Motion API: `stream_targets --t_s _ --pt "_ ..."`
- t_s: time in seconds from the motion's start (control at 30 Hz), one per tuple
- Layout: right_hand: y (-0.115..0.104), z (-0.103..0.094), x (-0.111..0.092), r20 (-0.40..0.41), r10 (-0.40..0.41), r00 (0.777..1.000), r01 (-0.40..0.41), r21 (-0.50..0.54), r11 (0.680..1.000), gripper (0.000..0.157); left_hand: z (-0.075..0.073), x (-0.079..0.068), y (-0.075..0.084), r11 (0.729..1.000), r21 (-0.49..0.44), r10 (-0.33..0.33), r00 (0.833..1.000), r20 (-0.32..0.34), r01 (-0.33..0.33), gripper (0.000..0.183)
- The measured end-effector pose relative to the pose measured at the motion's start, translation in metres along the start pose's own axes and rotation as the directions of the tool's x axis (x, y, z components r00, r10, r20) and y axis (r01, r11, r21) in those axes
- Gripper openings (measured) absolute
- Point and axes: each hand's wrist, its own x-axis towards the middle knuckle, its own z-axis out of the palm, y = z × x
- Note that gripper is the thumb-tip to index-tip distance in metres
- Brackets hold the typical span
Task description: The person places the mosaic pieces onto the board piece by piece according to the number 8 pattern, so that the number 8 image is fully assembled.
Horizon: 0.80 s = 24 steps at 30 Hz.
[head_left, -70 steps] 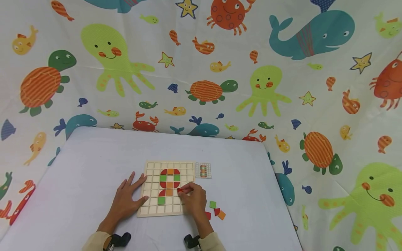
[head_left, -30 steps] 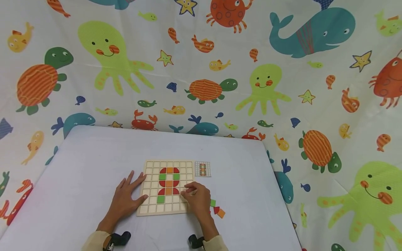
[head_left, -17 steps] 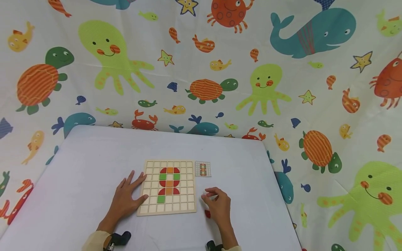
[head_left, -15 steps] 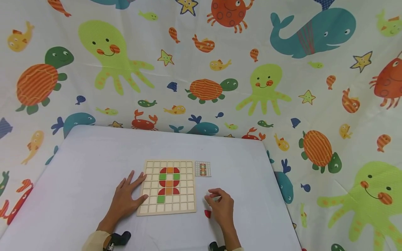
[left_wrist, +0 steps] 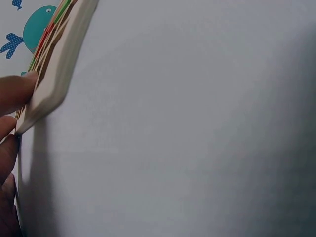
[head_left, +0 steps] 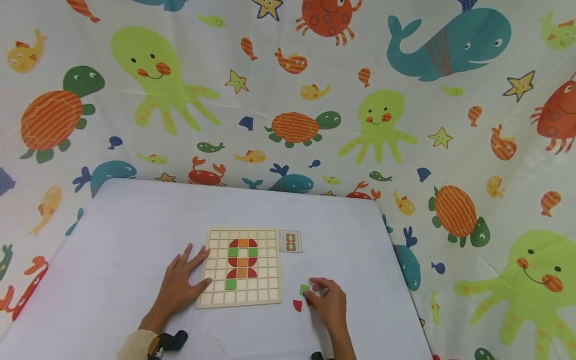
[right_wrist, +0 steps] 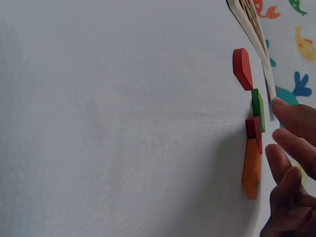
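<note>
A wooden grid board (head_left: 261, 295) lies on the white table, with red, green and orange tiles set in its middle columns. My left hand (head_left: 180, 285) rests at its left edge, fingers spread; the thumb (left_wrist: 17, 91) lies on the rim in the left wrist view. My right hand (head_left: 330, 302) hovers over loose tiles right of the board, fingers slightly bent and holding nothing. Beside its fingers are a green square tile (head_left: 304, 289) and a red quarter-round tile (head_left: 297, 305). The right wrist view shows another red tile (right_wrist: 254, 129) and an orange tile (right_wrist: 251, 170), largely hidden by the hand in the head view.
A small pattern card (head_left: 291, 241) printed with a coloured grid lies against the board's upper right corner. Behind the table (head_left: 351, 240) hangs a curtain (head_left: 270, 90) with sea animals. Black wrist cameras (head_left: 174, 341) sit at the wrists.
A red tile pinched in my right hand has been set into the board, right of the lower orange tile. That hand then moved right to the loose tiles. My left hand stayed in place.
</note>
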Motion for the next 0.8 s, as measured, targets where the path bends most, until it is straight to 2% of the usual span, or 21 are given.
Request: stream_targets --t_s 0.2,0.4,0.6,0.8 --pt "0.004 0.002 -0.005 0.016 0.015 1.0 -0.014 -0.025 1.0 0.038 -0.003 0.001 0.004 1.0 0.005 -0.002 1.0 0.0 0.002 0.081" --pt "0.006 0.004 -0.013 0.067 -0.046 0.997 0.047 -0.013 0.999 0.035 -0.003 0.001 0.004 1.0 0.014 -0.008 1.0 0.005 0.007 0.081" --pt "0.008 0.006 -0.017 0.146 -0.108 0.983 0.109 0.001 0.994 0.032 -0.002 0.001 0.003 1.0 0.011 -0.004 1.0 0.001 0.004 0.081" --pt "0.009 0.008 -0.019 0.141 -0.134 0.981 0.137 -0.01 0.991 0.03 -0.001 -0.001 0.002 1.0 0.009 -0.003 1.0 -0.007 0.003 0.081"
